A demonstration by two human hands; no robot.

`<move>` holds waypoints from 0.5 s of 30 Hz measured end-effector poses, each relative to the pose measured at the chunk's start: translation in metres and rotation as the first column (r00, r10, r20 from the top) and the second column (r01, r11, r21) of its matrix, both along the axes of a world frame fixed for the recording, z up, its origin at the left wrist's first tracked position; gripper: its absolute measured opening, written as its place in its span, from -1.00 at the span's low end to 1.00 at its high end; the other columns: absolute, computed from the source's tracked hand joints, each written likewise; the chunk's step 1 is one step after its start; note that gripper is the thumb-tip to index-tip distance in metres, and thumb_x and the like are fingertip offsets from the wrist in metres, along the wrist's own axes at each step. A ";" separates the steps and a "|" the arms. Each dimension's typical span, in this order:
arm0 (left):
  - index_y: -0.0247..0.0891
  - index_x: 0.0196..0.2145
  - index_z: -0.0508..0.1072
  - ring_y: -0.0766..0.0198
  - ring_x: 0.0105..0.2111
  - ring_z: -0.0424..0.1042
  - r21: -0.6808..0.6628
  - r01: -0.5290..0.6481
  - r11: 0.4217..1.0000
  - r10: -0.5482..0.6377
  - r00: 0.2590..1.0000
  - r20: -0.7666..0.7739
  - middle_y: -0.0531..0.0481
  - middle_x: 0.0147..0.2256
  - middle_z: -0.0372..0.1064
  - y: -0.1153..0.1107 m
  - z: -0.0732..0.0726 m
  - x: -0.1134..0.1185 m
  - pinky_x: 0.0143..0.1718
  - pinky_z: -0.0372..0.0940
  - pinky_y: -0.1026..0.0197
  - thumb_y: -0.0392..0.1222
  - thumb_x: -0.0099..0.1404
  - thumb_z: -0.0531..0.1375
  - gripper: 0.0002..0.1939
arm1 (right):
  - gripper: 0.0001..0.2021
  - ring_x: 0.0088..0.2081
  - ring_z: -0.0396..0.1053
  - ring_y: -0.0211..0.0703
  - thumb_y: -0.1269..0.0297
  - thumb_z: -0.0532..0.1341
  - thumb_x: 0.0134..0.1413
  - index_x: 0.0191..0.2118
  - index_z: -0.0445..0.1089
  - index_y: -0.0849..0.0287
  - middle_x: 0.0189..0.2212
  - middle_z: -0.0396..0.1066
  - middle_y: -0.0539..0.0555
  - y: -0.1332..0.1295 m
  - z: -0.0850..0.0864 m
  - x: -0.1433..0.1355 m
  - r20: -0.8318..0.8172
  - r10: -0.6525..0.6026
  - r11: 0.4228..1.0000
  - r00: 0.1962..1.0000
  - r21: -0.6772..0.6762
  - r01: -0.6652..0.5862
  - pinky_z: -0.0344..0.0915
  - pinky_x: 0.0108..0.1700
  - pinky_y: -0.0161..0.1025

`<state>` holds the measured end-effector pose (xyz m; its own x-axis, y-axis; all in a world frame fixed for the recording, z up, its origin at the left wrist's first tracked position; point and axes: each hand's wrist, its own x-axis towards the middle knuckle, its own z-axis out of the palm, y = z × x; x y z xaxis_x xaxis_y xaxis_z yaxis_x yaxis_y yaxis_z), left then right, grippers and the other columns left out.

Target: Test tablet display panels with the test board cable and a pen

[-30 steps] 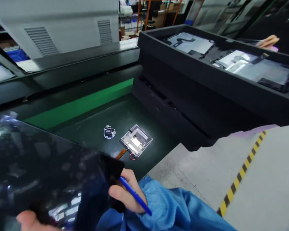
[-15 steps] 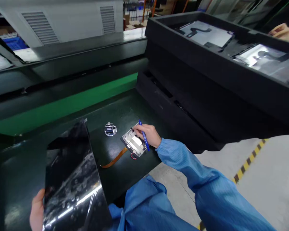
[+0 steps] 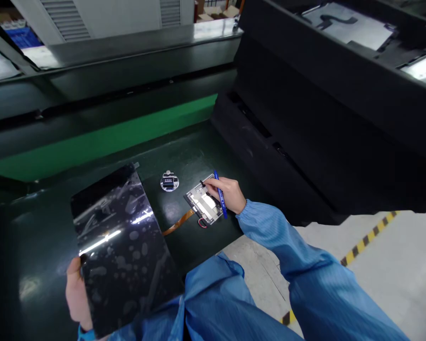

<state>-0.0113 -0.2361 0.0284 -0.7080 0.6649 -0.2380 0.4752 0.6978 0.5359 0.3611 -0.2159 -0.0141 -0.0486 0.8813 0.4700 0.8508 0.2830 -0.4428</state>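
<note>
A glossy black screen panel (image 3: 128,255), smudged with pale spots, is held tilted at its left edge by my left hand (image 3: 77,291); most of those fingers are hidden behind it. My right hand (image 3: 231,195) is closed, with a blue pen (image 3: 220,195) lodged in it. Its fingertips touch the top edge of a small circuit board (image 3: 203,201) with silvery parts. From the board's left side an orange ribbon cable (image 3: 180,221) runs toward the panel, which hides its far end. A red wire loop (image 3: 201,223) sticks out at the board's lower edge.
A small round device with a display (image 3: 169,182) lies on the dark green worktop (image 3: 173,154). Stacked black foam trays (image 3: 305,118) rise at the right; the top one carries a silvery panel (image 3: 351,26). A green strip (image 3: 128,130) borders the worktop's back.
The view has shifted down and right. My left hand has turned the screen panel flatter, showing more of its face. My right hand stays at the board's top edge with the pen.
</note>
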 end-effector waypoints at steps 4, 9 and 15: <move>0.25 0.15 0.30 -0.38 0.16 0.17 -0.001 -0.072 0.997 0.071 0.984 0.164 0.06 -0.16 0.26 -0.003 0.006 0.002 0.26 -0.01 -0.30 0.27 0.06 0.14 -0.34 | -0.79 -0.40 0.46 -0.20 0.33 0.13 0.31 -0.20 0.53 0.17 -0.41 0.52 0.09 -0.001 0.002 -0.002 0.006 0.012 1.000 1.000 -0.002 -0.012 0.37 -0.28 -0.31; 0.17 0.01 0.40 -0.24 0.07 0.22 0.124 -0.063 0.990 0.040 0.983 0.182 0.12 -0.23 0.27 -0.007 0.000 -0.002 0.27 0.02 -0.21 0.13 0.05 0.23 -0.49 | -0.81 -0.40 0.46 -0.19 0.35 0.14 0.29 -0.22 0.53 0.17 -0.40 0.53 0.10 0.001 0.000 -0.002 -0.008 0.009 1.000 1.000 0.017 -0.008 0.36 -0.29 -0.29; 0.10 -0.11 0.47 -0.08 -0.01 0.34 0.212 -0.072 0.975 0.012 0.962 0.274 0.24 -0.45 0.31 -0.011 -0.014 -0.006 0.23 0.08 -0.07 0.00 0.02 0.37 -0.57 | -0.84 -0.45 0.46 -0.18 0.34 0.13 0.28 -0.26 0.47 0.16 -0.47 0.49 0.06 -0.007 0.016 -0.014 -0.140 -0.109 0.981 0.984 0.143 0.129 0.39 -0.32 -0.26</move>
<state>-0.0175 -0.2466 0.0148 -0.6658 0.6930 -0.2764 0.2652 0.5661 0.7805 0.3471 -0.2224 0.0020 0.1228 0.7955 0.5933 0.8201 0.2553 -0.5121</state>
